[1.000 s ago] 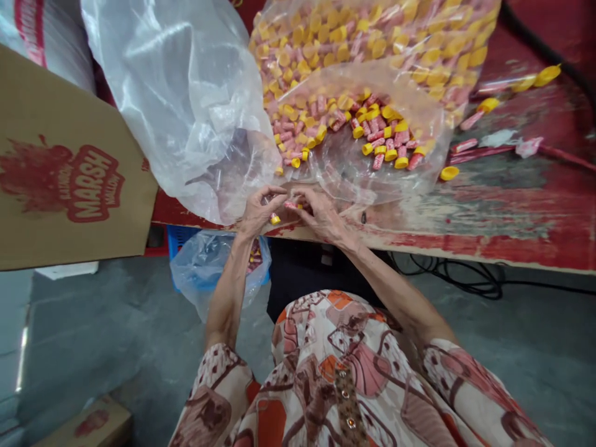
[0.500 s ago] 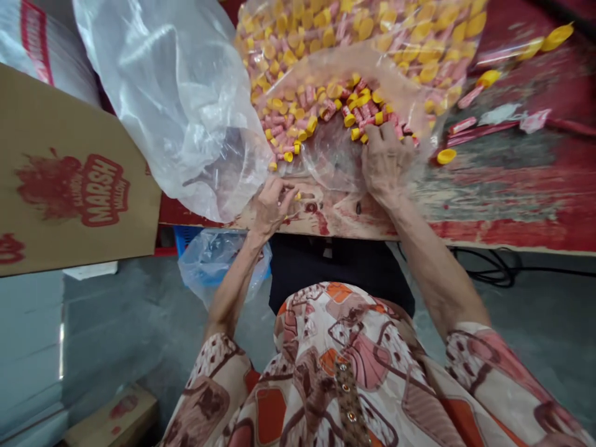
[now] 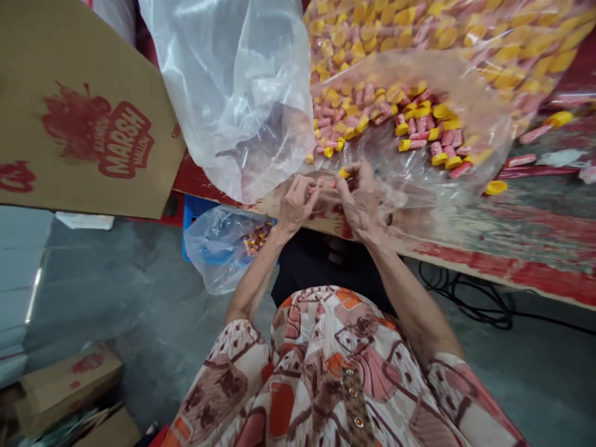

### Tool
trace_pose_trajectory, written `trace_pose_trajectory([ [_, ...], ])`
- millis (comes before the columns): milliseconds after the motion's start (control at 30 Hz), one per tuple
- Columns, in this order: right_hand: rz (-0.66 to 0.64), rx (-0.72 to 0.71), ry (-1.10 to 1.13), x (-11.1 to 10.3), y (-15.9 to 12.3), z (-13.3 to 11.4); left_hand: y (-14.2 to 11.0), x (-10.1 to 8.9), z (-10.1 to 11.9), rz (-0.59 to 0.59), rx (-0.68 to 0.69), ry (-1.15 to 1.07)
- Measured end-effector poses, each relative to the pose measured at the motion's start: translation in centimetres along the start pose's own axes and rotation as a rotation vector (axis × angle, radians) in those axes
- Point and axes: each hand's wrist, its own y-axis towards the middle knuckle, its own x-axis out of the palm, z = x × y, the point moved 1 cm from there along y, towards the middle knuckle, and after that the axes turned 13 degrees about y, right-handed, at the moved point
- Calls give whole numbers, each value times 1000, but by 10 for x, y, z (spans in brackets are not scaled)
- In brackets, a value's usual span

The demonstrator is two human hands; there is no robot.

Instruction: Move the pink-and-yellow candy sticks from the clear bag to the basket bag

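Close to the front edge of the table, my right hand (image 3: 361, 202) pinches a small pink tube with a yellow cap (image 3: 344, 173) between thumb and fingers. Just left of it, and apart from it, my left hand (image 3: 297, 202) is closed with its fingertips together. Something tiny may be in that pinch, too small to name. Beyond both hands, a pile of yellow-capped pink tubes (image 3: 421, 121) lies in the mouth of a large clear plastic bag (image 3: 493, 139), which holds many more of the same.
A whitish plastic bag (image 3: 233, 87) hangs over the worn red table (image 3: 503, 226) on the left, beside a cardboard box (image 3: 107, 56). Below the edge, a blue crate (image 3: 189, 214) holds a clear bag (image 3: 212, 248) with small pieces. Black cables (image 3: 484, 301) lie at lower right.
My right hand has left the tube pile and come back beside my left hand, now with a capped tube. My left hand stays near the table edge. The whole view has shifted.
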Motion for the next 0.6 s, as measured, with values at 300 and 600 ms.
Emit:
trace_pose_trajectory([
  [300, -207, -15, -211, 20, -11, 37, -104, -86, -107, 194, -298, 201],
  [600, -229, 27, -279, 12, -13, 41, 78, -36, -175, 51, -467, 232],
])
